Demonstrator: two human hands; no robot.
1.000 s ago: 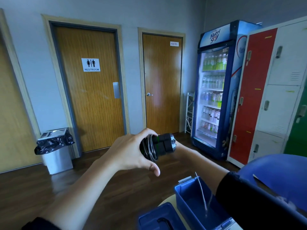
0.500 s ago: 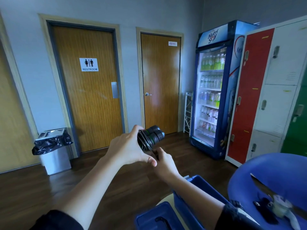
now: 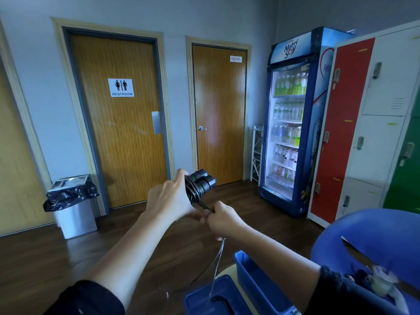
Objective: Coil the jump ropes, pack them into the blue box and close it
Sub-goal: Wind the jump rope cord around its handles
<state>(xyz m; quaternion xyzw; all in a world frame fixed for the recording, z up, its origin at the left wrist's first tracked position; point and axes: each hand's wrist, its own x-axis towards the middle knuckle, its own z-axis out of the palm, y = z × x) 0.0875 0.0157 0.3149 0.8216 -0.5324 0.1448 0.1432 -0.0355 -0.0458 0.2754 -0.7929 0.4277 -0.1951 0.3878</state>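
The left hand gripped the two black handles of a jump rope, its fingers curled round them. Several turns of the thin cord were wound about the handles beside the thumb. Just below and to the right, the right hand pinched the cord in curled fingers, close to the coil. From under that hand the loose cord hung down across the blue lid. The open blue box stood just right of the lid, near the person. A rounded blue plastic object lay at near right. Far off stood a restroom door, a second door, a drinks fridge, lockers at right and a bin at left.
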